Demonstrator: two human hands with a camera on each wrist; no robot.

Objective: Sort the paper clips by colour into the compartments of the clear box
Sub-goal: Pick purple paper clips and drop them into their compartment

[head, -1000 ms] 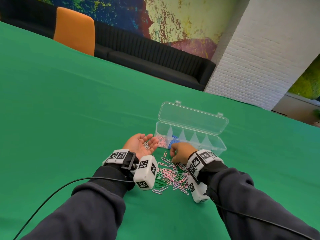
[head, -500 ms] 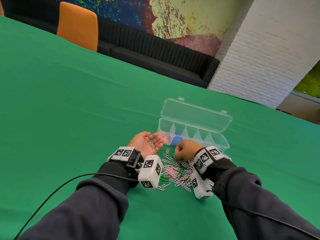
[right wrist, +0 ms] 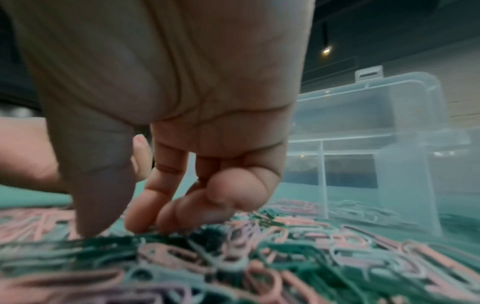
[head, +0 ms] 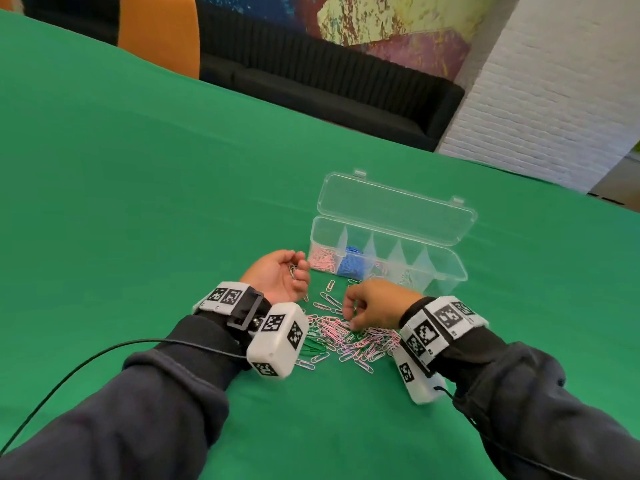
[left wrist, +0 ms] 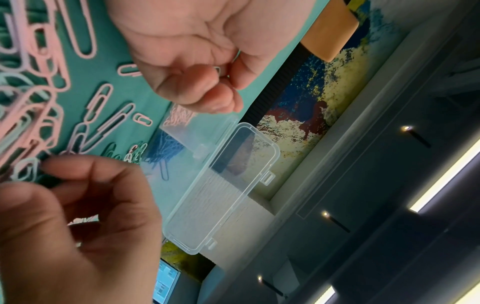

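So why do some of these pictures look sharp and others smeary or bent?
Head view: sharp, evenly lit, but wide-angle, so the green table looks curved. Left wrist view: tilted, the right hand close and blurred, ceiling lights glaring. Right wrist view: soft throughout, the paper clip pile smeared and the clear box hazy.

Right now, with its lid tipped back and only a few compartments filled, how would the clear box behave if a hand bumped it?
The clear box looks like thin plastic holding only pink clips and blue clips at one end, so it is probably light and would slide on the green cloth. The raised lid might tip it backward.
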